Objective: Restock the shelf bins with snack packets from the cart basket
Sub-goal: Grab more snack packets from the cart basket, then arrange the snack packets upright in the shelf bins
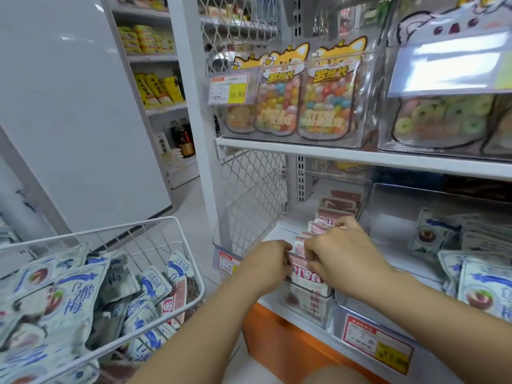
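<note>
Both hands are at the lower shelf, in the clear bin (331, 297) that stands at its left end. The left hand (267, 263) has its fingers curled in and pinches the left top corner of the front packet (307, 274), a pink-and-white pouch that stands upright against the bin's near wall. The right hand (343, 254) grips the same pouch at its top right, thumb on the near face and fingers bent over the top edge; its knuckles reach back over the next pouches. Behind the front packet, the row of pink-and-white packets (333, 214) runs toward the far end of the bin, each on edge and leaning against the one behind it.

The cart basket (191, 253), a white wire one, stands to the left of the shelf and nearer than the hands, well apart from both. It is heaped with blue-and-white packets (74, 297), and one pink packet (177, 297) is wedged upright at its right side.

To the right of the hands, a second bin holds more blue-and-white pouches (482, 289), with a red-and-yellow price tag (376, 345) on the shelf edge below. A white mesh panel (249, 195) closes the left side of the shelf. On the shelf above stand jar-shaped candy bags (327, 103) beside a tag reading 16.80 (230, 88).
</note>
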